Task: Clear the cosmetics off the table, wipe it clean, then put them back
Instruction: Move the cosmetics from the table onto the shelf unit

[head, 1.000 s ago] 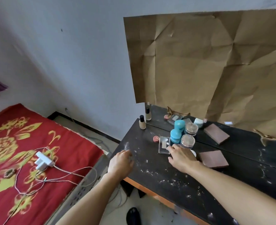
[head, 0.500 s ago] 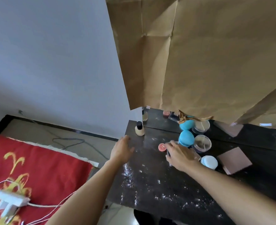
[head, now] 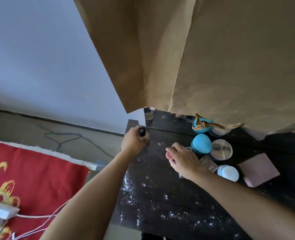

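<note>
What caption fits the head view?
Left hand grips the black-capped bottle; right hand pinches the small pink jar on the dusty table.

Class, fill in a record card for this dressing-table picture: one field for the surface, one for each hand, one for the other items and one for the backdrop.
Surface: dark table, speckled with white powder
Left hand: grips small beige bottle with black cap near the table's far left corner
Right hand: fingers curled round small round pink pot
Other items: blue egg-shaped container; clear round jar; pale blue round jar; pink square box
Backdrop: brown paper hanging over a mirror
</note>
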Demonstrator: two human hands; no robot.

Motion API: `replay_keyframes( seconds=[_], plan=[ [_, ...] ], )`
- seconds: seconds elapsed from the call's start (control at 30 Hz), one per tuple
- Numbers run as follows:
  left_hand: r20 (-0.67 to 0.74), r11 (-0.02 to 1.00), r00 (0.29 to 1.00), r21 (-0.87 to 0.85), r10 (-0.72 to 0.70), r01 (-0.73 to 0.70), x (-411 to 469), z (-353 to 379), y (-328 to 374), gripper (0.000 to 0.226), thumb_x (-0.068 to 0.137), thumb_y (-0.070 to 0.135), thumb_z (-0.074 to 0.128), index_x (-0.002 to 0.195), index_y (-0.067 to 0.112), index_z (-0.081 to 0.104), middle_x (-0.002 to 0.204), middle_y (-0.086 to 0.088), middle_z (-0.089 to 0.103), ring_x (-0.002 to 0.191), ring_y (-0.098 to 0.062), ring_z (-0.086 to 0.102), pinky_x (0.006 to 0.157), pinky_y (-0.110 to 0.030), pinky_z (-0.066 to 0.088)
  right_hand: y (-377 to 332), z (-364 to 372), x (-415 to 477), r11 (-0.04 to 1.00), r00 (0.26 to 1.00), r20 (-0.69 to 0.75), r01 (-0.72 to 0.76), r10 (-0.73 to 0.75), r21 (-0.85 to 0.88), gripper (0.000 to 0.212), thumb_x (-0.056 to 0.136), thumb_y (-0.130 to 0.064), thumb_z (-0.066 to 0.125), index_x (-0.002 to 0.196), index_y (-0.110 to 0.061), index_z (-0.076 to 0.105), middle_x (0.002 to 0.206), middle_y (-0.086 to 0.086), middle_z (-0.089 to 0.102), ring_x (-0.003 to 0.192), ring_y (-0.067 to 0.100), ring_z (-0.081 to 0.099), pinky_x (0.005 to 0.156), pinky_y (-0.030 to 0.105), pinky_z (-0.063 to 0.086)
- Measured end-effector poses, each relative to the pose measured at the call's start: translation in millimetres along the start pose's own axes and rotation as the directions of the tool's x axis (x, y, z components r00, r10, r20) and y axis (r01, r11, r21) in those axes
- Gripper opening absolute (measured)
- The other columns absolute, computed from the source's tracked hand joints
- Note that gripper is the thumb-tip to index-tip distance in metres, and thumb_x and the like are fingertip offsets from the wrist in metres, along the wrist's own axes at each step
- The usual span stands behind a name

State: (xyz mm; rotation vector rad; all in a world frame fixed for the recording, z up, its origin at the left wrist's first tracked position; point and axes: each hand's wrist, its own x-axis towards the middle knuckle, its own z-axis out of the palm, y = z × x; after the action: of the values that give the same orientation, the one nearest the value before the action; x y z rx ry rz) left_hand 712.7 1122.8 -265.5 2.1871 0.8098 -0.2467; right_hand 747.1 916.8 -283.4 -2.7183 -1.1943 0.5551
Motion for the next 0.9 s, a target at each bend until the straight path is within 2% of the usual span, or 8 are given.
replay_keyframes(
  seconds=[0.07, 0.27, 0.37, 0.47, 0.57, 0.67, 0.8, 0.9],
  plan=[
    [-0.036, 1.000, 0.999, 0.018, -0.005, 0.006, -8, 4, 1, 0.010, 0.077, 0.033, 0.058, 0.070, 0.027, 0.054, 0.075, 0.006, 0.060, 0.072, -0.021, 0.058, 0.064, -0.035, 0.050, 1, -1, -1, 1.000, 1.000, -0.012, 0.000, 0.000, 0.023, 0.040, 0.083, -0.029, 0.066, 0.118, -0.017, 0.052, 0.114, 0.004, 0.055, 0.100, 0.021, 0.061, 0.075, 0.028, 0.052],
    [-0.012, 0.998, 1.000, 0.066, 0.014, -0.013, -44, 6, 5, 0.025, 0.079, 0.040, 0.056, 0.069, 0.017, 0.052, 0.063, 0.002, 0.060, 0.065, -0.024, 0.059, 0.057, -0.031, 0.044, -5, -15, -25, 0.990, 0.991, -0.111, -0.063, 0.076, 0.123, 0.040, 0.087, -0.031, 0.062, 0.122, -0.016, 0.051, 0.115, 0.003, 0.053, 0.094, 0.022, 0.062, 0.070, 0.026, 0.051],
    [0.049, 0.988, 0.990, 0.069, 0.136, -0.139, -65, 5, 10, 0.027, 0.081, 0.044, 0.058, 0.070, 0.019, 0.055, 0.066, 0.002, 0.063, 0.066, -0.020, 0.060, 0.059, -0.032, 0.046, -2, -24, -56, 0.977, 0.971, -0.161, -0.152, 0.175, 0.149, 0.035, 0.085, -0.028, 0.062, 0.116, -0.016, 0.053, 0.112, 0.004, 0.053, 0.090, 0.024, 0.063, 0.066, 0.027, 0.047],
    [0.099, 0.964, 0.962, 0.051, 0.256, -0.262, -88, 7, 26, 0.025, 0.082, 0.042, 0.057, 0.072, 0.019, 0.059, 0.068, 0.002, 0.065, 0.066, -0.019, 0.061, 0.062, -0.033, 0.048, 6, -34, -96, 0.957, 0.942, -0.199, -0.240, 0.271, 0.165, 0.031, 0.087, -0.025, 0.060, 0.115, -0.016, 0.052, 0.115, 0.004, 0.052, 0.096, 0.022, 0.062, 0.074, 0.027, 0.048],
    [0.152, 0.930, 0.925, 0.063, 0.349, -0.361, -115, 17, 52, 0.024, 0.083, 0.040, 0.058, 0.071, 0.020, 0.054, 0.066, 0.003, 0.062, 0.068, -0.025, 0.060, 0.060, -0.034, 0.046, 20, -44, -148, 0.930, 0.900, -0.242, -0.335, 0.363, 0.150, 0.036, 0.085, -0.024, 0.062, 0.118, -0.018, 0.050, 0.125, 0.001, 0.049, 0.106, 0.018, 0.058, 0.078, 0.023, 0.047],
    [0.228, 0.890, 0.879, 0.087, 0.419, -0.447, -143, 34, 85, 0.019, 0.084, 0.037, 0.061, 0.077, 0.021, 0.053, 0.074, 0.002, 0.062, 0.070, -0.023, 0.059, 0.059, -0.030, 0.041, 37, -54, -202, 0.881, 0.839, -0.269, -0.448, 0.472, 0.149, 0.037, 0.085, -0.025, 0.061, 0.120, -0.019, 0.049, 0.120, 0.000, 0.049, 0.105, 0.020, 0.057, 0.070, 0.025, 0.044],
    [0.286, 0.798, 0.785, 0.099, 0.549, -0.594, -182, 69, 134, 0.020, 0.085, 0.032, 0.064, 0.094, 0.014, 0.061, 0.085, -0.003, 0.066, 0.079, -0.021, 0.060, 0.067, -0.027, 0.044, 63, -62, -272, 0.817, 0.756, -0.311, -0.549, 0.576, 0.177, 0.035, 0.081, -0.024, 0.060, 0.114, -0.019, 0.054, 0.114, 0.001, 0.050, 0.100, 0.023, 0.058, 0.074, 0.037, 0.051],
    [0.315, 0.722, 0.713, 0.110, 0.627, -0.683, -214, 100, 171, 0.027, 0.083, 0.032, 0.066, 0.100, 0.011, 0.063, 0.090, -0.005, 0.068, 0.083, -0.023, 0.062, 0.072, -0.028, 0.047, 86, -59, -326, 0.769, 0.697, -0.333, -0.609, 0.635, 0.193, 0.035, 0.079, -0.025, 0.062, 0.113, -0.020, 0.054, 0.114, 0.000, 0.050, 0.100, 0.021, 0.058, 0.076, 0.034, 0.051]
  ],
)
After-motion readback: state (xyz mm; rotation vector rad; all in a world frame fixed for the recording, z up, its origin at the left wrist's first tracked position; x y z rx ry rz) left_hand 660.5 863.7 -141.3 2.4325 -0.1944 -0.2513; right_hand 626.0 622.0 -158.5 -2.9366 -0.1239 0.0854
